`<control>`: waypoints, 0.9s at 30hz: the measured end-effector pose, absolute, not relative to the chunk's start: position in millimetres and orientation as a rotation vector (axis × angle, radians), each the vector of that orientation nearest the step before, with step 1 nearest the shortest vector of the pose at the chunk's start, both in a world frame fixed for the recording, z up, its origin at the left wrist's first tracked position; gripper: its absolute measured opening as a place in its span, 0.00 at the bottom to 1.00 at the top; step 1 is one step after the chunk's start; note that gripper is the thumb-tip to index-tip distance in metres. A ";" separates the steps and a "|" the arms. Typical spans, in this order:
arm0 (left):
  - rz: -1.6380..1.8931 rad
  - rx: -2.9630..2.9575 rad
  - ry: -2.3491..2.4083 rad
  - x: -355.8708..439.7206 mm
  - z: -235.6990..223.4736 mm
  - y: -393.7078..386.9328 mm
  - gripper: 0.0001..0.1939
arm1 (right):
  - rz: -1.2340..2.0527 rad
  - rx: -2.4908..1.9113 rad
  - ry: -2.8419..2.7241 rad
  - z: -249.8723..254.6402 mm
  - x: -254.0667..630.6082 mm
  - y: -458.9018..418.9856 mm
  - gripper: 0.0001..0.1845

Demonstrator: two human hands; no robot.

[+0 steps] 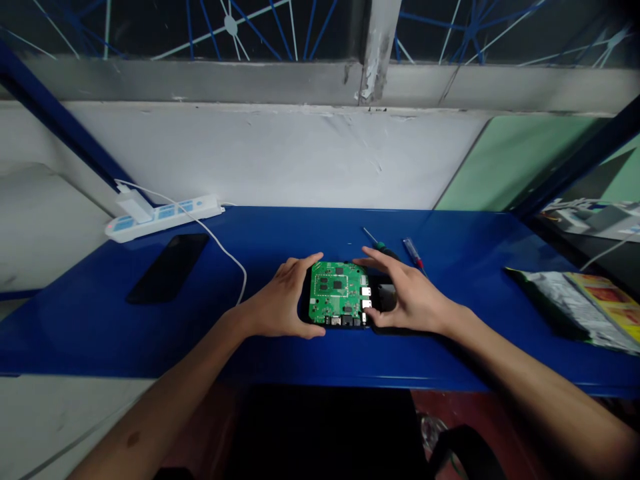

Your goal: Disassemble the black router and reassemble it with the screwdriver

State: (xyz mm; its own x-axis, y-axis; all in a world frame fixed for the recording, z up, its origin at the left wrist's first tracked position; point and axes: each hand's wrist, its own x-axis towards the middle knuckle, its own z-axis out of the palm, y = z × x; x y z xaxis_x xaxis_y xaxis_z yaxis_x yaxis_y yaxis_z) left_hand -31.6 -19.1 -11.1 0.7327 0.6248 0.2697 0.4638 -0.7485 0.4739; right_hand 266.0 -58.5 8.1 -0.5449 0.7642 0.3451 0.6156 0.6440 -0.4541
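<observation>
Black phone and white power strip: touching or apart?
Apart: the head view shows blue tabletop between the phone and the power strip.

The board (336,290) is green and squarish with rounded far corners, its component side facing up. Dark chips sit inside a pale dashed outline near its middle. Silver ports line its right side, and black and metallic sockets run along its near edge. It lies roughly level in a black casing (304,305), whose rim shows along the left, over the middle of the blue table (280,360).
</observation>
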 end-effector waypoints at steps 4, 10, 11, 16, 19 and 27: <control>0.529 2.529 0.899 -31.2 -11.8 -18.8 0.67 | 0.400 -1.082 -2.341 7.7 267.1 -58.4 0.54; 0.474 2.505 0.931 -29.0 -10.8 -17.1 0.64 | 0.456 -1.087 -2.340 8.3 267.6 -58.1 0.53; 0.474 2.508 0.929 -29.0 -10.5 -17.1 0.63 | 0.469 -1.082 -2.341 8.7 267.6 -58.3 0.53; 0.495 2.533 0.905 -29.6 -10.9 -17.3 0.60 | 0.512 -1.062 -2.353 11.7 267.8 -59.0 0.52; 0.503 2.527 0.901 -29.4 -12.5 -16.7 0.60 | 0.522 -1.061 -2.370 13.1 268.2 -59.2 0.50; 0.513 2.523 0.896 -28.7 -13.7 -15.5 0.57 | 0.526 -1.067 -2.414 12.8 268.1 -58.9 0.46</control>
State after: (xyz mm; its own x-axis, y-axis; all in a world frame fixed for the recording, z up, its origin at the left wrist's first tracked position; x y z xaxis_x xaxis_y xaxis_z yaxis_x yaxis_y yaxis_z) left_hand -28.7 -15.5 -13.7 0.7253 0.6584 0.2011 0.5063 -0.7080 0.4923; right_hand 268.1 -58.9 12.8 -0.6017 0.7608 0.2432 0.5906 0.6288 -0.5057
